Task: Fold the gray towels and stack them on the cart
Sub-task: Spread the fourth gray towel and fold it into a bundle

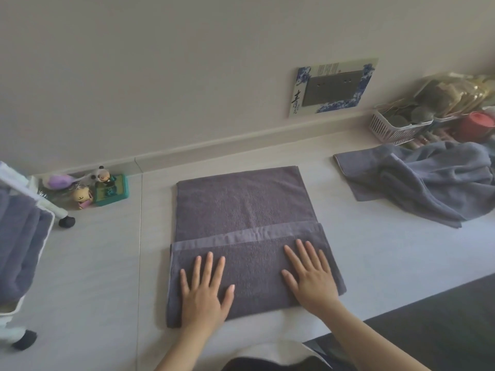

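Left hand (205, 293) and right hand (310, 277) flat, fingers spread, pressing folded near flap of towel (241, 204), unfolded towels (426, 178) far right, cart (16, 236) left edge.

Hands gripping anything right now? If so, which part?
Nothing is gripped. The left hand and right hand lie flat, fingers straight, pressing on the folded-over near section of the gray towel.
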{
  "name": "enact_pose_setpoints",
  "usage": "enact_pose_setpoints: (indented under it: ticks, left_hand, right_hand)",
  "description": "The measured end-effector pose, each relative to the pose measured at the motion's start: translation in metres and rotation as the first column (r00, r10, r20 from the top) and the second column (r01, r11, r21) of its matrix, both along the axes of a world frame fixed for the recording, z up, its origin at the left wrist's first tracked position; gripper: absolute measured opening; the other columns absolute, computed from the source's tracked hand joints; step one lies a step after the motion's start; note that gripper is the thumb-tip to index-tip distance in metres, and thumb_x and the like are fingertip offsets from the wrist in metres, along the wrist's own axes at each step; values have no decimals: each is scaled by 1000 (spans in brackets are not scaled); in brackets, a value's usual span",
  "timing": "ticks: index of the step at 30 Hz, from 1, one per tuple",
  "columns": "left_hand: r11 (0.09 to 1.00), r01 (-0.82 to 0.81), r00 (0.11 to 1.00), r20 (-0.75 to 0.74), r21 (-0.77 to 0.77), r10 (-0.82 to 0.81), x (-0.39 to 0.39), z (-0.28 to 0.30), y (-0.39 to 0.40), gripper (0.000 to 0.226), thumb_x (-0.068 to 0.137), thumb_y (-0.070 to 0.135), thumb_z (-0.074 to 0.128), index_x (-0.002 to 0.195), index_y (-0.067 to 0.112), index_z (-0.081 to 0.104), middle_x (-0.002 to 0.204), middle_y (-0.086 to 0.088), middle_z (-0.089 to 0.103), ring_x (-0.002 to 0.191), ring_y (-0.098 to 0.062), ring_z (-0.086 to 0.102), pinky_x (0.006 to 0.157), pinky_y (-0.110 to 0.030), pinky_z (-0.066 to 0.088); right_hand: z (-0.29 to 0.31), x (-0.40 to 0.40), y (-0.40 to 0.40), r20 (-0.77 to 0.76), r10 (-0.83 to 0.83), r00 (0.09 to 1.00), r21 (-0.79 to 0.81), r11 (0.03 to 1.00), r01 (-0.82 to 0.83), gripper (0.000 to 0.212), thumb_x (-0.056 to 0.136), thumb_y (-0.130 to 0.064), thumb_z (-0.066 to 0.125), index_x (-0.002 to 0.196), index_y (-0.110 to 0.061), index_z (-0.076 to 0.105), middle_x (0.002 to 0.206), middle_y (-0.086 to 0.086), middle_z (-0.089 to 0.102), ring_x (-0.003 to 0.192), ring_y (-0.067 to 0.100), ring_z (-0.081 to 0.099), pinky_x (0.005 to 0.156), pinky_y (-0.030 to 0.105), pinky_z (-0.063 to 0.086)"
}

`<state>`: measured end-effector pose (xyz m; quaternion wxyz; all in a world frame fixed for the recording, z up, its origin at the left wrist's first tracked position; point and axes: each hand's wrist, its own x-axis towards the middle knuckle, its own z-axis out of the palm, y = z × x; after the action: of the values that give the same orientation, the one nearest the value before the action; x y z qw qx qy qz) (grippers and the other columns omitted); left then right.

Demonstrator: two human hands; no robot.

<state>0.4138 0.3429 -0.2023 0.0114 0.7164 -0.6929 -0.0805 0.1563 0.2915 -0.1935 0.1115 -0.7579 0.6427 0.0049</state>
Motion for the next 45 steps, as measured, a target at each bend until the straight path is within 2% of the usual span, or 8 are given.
enact_pose_setpoints:
  ticks: [5, 7, 10, 15, 27, 31, 37, 45]
  left_hand:
    - [1000, 24, 997, -73, 20, -22, 15, 1, -5, 64, 94, 58, 15, 141, 23, 41, 150, -6, 37, 140, -25, 22, 112, -47, 6]
    - [995, 74, 980, -177, -65, -85, 16, 5, -7, 52, 91, 53, 36, 130, 25, 54, 144, -9, 44, 134, -27, 33, 110, -43, 14]
    - [954, 187, 905, -337, -233, -260, 16, 12, 3, 19, 80, 47, 56, 90, 32, 64, 111, 13, 53, 100, -14, 53, 87, -28, 33]
    - [967, 229, 838, -484, -107, -252, 21, 2, 18, 37, 67, 59, 67, 96, 39, 59, 103, 23, 45, 93, 3, 42, 86, -16, 31]
    - [985, 103, 877, -454, -139, -156, 11, 14, -2, 23, 76, 42, 59, 77, 22, 67, 81, 12, 63, 83, -5, 51, 74, -16, 35]
    - [992, 91, 926, -374, 84, -53, 12, 43, -20, 17, 88, 39, 58, 94, 23, 61, 94, 8, 67, 93, -17, 59, 74, -29, 40]
    - [796, 309, 865, -502, 521, -7, 23, 110, -48, 12, 88, 38, 62, 82, 31, 54, 73, 16, 59, 68, 1, 52, 64, -17, 38]
    - [805, 339, 867, -494, 487, -67, 35, 162, -120, 10, 89, 35, 62, 92, 25, 63, 59, 19, 52, 51, 9, 46, 54, -9, 33]
  right_hand:
    - [2, -11, -5, 23, -28, 999, 58, 998, 27, 61, 93, -60, 11, 146, -31, 23, 152, 0, 25, 142, 21, 19, 115, 34, -3]
    - [6, -14, -5, 99, 19, 995, 26, 999, -21, 61, 93, -62, 10, 141, -35, 36, 150, -5, 31, 140, 21, 22, 114, 41, 13]
    - [18, -19, 6, 291, 171, 941, -130, 982, -138, 47, 92, -64, 27, 103, -39, 65, 108, -15, 62, 104, 11, 43, 82, 38, 47]
    - [9, -26, 23, 335, 229, 914, -65, 973, -220, 45, 73, -76, 45, 104, -47, 62, 112, -17, 59, 104, 8, 41, 83, 32, 36]
    - [11, -4, 11, 355, 107, 929, -206, 978, -34, 32, 72, -53, 51, 72, -30, 73, 83, -13, 64, 85, 11, 42, 69, 35, 40]
    - [53, 5, -10, 234, 116, 965, 111, 983, -145, 26, 87, -44, 54, 94, -26, 72, 94, -11, 65, 92, 16, 55, 80, 32, 43]
    - [117, -1, -49, 289, 232, 929, 514, 781, -355, 36, 88, -40, 58, 54, -29, 53, 48, -17, 52, 49, -4, 45, 54, 13, 34]
    - [139, 4, -119, 301, 206, 931, 537, 770, -344, 45, 87, -48, 58, 49, -25, 53, 50, -10, 41, 46, 2, 35, 57, 21, 30]
